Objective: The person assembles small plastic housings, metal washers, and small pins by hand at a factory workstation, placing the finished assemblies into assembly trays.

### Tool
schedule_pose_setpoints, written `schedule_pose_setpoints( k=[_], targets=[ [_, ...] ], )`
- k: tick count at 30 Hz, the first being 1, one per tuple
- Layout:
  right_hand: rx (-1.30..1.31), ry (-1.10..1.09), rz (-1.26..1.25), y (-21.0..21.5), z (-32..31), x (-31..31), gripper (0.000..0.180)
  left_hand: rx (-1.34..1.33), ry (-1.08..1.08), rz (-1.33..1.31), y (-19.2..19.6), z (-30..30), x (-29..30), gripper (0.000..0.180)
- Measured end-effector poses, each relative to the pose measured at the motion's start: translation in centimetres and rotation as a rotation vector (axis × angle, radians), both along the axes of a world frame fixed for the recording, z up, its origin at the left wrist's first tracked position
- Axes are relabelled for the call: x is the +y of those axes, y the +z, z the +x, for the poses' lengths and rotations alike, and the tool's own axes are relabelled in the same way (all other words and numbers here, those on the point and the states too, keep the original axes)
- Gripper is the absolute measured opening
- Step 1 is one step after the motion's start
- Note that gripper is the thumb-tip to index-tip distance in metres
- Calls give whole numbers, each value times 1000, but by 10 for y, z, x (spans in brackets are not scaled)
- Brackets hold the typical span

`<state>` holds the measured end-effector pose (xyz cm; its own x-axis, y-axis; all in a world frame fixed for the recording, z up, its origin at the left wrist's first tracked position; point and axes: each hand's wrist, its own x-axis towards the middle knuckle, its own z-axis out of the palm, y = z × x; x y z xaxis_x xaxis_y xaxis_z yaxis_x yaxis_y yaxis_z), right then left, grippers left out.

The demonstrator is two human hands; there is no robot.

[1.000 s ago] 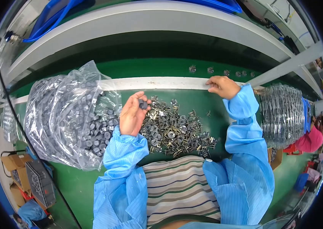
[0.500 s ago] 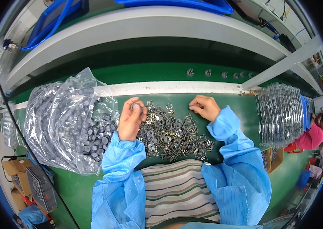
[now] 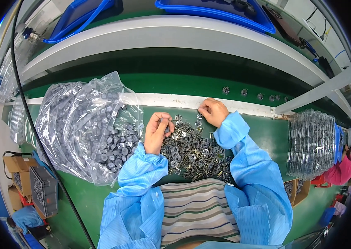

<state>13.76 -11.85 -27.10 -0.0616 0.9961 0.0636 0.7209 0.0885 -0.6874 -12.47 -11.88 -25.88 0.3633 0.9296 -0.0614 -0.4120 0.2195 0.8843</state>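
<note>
My left hand (image 3: 157,133) is curled, thumb against fingers, around a small dark grey plastic part (image 3: 167,128). It sits at the left edge of a pile of small metal-pinned parts (image 3: 194,155) on the green bench. Beyond the pile's far edge my right hand (image 3: 214,112) is pinched, fingertips just above a loose metal-pinned part (image 3: 199,116); anything between them is hidden. To my left lies a large clear plastic bag (image 3: 73,124), its mouth toward the pile, with many grey plastic parts (image 3: 117,149) inside and at the opening.
A white rail (image 3: 159,99) crosses behind the pile. Several finished-looking small parts (image 3: 244,92) stand in a row on the green strip (image 3: 184,85) beyond it. Stacked clear plastic trays (image 3: 311,143) stand at the right. A blue tray (image 3: 225,12) rests on the shelf above.
My right hand has moved left, closer to my left hand and the far edge of the pile. My left hand has turned slightly, fingers still curled. The whole view has shifted.
</note>
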Motion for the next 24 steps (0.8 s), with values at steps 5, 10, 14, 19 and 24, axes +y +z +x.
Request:
schedule_pose_setpoints(
  k=[5, 10, 14, 19, 24],
  targets=[
    [-3, 332, 90, -3, 4, 3, 14, 42, -48, 9, 1, -1, 1, 15],
    [83, 224, 157, 10, -9, 1, 15, 236, -16, 236, -5, 2, 0, 52],
    [570, 163, 42, 38, -36, -21, 10, 242, -76, 280, -7, 5, -6, 51],
    [470, 215, 199, 55, -61, -31, 9, 418, -174, 346, -3, 5, -9, 35],
    [414, 201, 202, 56, -58, -25, 7, 251, -172, 271, 0, 10, -15, 35]
  ],
)
